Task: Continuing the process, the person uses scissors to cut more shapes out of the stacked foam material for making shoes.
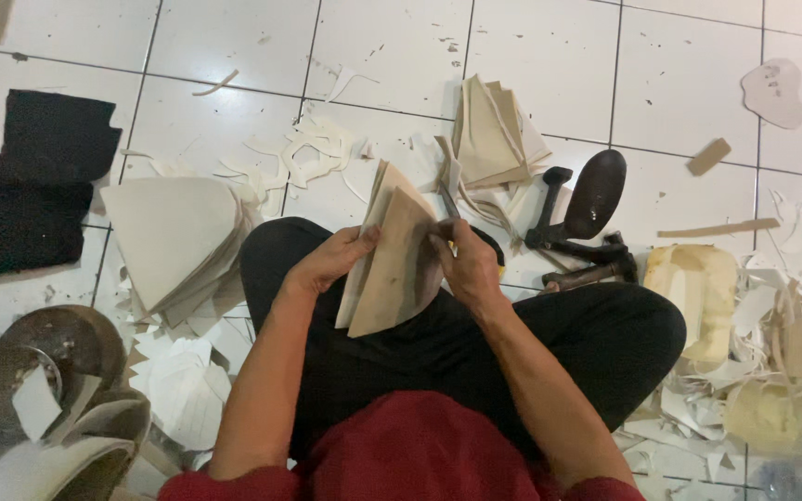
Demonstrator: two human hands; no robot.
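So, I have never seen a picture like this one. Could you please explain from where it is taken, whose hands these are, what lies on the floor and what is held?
There is one picture, from a camera worn on a person's head, looking down. The person sits cross-legged on a white tiled floor, in black trousers and a red shirt.

The left hand and the right hand together hold a small stack of beige, fan-shaped flat pieces. The right hand also seems to grip a tool at the stack's edge, but it is mostly hidden.

On the floor lie a bigger pile of pale fan-shaped pieces, another beige stack, thin white offcut strips, a dark iron shoe-shaped stand, folded black cloth and round metal bowls.
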